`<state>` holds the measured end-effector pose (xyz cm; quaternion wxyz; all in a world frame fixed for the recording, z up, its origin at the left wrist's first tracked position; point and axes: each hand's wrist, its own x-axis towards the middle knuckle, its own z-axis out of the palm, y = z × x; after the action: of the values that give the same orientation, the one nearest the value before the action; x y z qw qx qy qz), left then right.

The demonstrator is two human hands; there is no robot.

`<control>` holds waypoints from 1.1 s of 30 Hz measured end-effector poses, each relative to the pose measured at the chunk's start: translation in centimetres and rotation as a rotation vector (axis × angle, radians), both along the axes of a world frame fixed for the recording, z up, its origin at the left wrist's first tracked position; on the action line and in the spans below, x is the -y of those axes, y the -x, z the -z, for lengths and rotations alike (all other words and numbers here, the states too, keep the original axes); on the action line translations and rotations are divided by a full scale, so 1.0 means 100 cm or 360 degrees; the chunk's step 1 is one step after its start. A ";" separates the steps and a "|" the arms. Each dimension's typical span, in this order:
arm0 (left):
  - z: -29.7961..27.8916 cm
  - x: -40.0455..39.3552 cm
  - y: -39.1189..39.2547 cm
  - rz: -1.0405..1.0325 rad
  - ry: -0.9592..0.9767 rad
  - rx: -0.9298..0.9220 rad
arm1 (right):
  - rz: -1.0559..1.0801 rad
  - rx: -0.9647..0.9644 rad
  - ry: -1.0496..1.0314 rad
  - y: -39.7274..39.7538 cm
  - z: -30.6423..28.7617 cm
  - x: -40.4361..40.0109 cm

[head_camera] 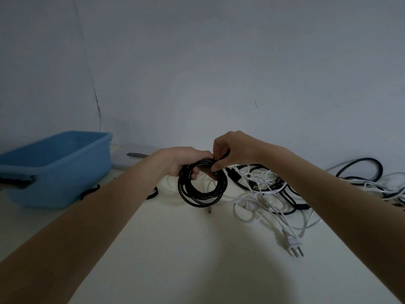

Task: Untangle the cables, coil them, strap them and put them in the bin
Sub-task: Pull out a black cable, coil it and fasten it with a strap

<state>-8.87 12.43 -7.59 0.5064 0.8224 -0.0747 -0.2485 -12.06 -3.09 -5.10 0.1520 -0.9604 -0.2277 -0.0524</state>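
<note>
Two hands meet over the black coil (202, 185), which hangs upright just above the pale desk (186, 249). The fingers (195, 173) of the left hand (185, 160) curl through the coil's top left and grip its bundled loops, while the right hand (232, 150) pinches something dark at the coil's top edge, thumb and fingertips pressed close together; what exactly it pinches is too small and dim to tell. A short loose end (210, 209) dangles below the coil. Right of the coil, the tangle of cables (274, 189) lies spread on the desk, black and white cords looped over one another, and a white two-pin plug (293, 243) rests at the tangle's near edge, below and right of the coil. Left of the coil, partly hidden behind the left forearm, a couple of dark straps (89, 192) lie on the desk. Farther left of the coil stands the blue bin (54, 170), open-topped, against the grey wall (219, 62).
</note>
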 end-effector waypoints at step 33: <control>-0.003 -0.001 0.011 -0.0031 0.0129 0.0320 | 0.0022 -0.0351 -0.0585 0.004 0.000 0.026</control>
<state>-9.97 12.49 -7.25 0.5316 0.8227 -0.1271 -0.1564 -12.48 -5.71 -5.08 0.3481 -0.9180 -0.1898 0.0112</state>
